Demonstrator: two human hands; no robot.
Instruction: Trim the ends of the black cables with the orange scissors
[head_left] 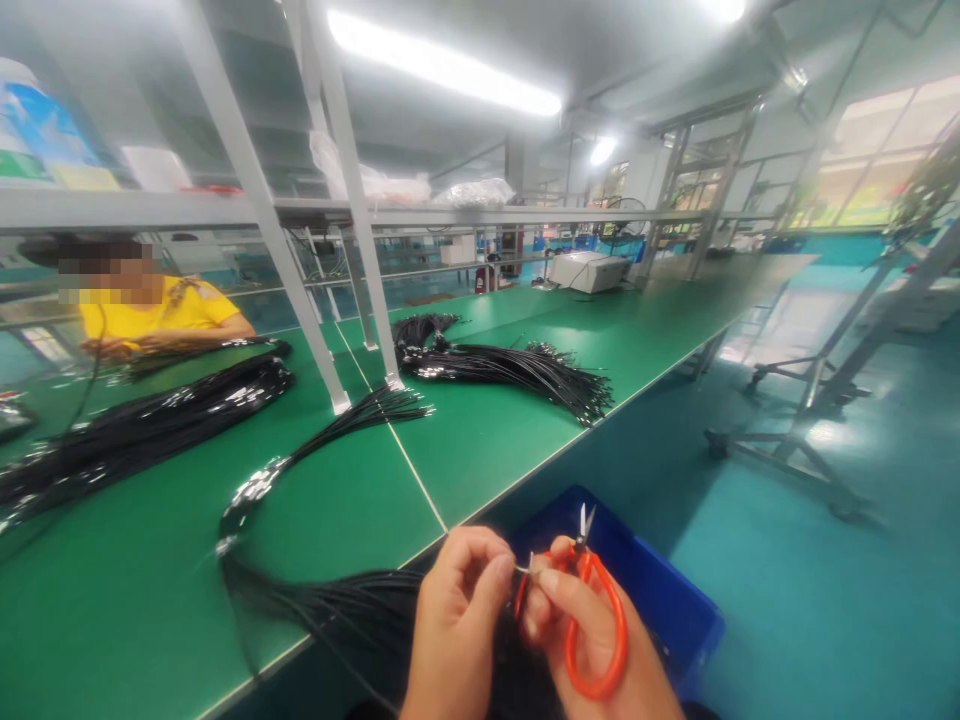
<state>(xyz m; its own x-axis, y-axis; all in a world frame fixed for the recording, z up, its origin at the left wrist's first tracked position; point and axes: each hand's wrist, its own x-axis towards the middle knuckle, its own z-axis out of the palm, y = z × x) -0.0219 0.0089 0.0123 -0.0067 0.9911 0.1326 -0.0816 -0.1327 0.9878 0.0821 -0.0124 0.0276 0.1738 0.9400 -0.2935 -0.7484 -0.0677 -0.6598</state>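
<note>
My left hand (465,610) pinches the end of a thin cable, with a short pale tip showing between the two hands. Close beside it on the right, my right hand (592,640) holds orange-handled scissors (616,640), their blades pointing up and slightly apart. Its thumb and forefinger also meet at the pale tip. A bundle of black cables (322,595) runs over the green table's front edge and passes beneath my hands. Its upper part, with silvery bands (255,485), curves across the table (322,530).
More black cable bundles lie at the left (165,420) and centre back (510,370). A blue bin (675,600) stands below my hands. White shelf posts (360,200) rise from the table. A person in yellow (176,315) sits across at the left.
</note>
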